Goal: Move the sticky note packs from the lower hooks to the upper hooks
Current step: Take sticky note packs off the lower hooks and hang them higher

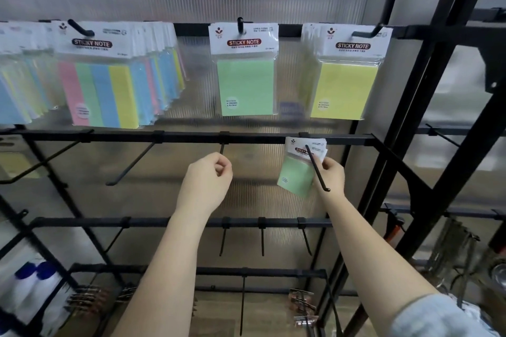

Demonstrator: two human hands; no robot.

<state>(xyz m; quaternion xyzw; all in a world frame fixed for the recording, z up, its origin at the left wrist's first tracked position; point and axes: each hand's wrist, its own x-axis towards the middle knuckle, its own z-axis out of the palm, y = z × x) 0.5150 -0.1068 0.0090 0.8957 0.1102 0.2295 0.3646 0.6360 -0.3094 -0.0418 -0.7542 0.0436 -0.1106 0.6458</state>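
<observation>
A green sticky note pack (297, 176) hangs tilted on the rightmost lower hook (317, 168), with more white header cards bunched behind it. My right hand (330, 176) pinches this pack at its right edge. My left hand (208, 178) is curled in front of the lower rail and holds nothing that I can see. On the upper rail hang a green pack (245, 86), a yellow pack (343, 90) and a thick bunch of multicolour packs (101, 96) on black upper hooks (240, 25).
Bare black hooks (128, 165) stick out from the lower rail (178, 136) toward me. Further rails with short hooks (262, 238) lie below. A slanted black frame post (427, 85) stands at the right. White bottles with blue caps (32, 282) sit at the lower left.
</observation>
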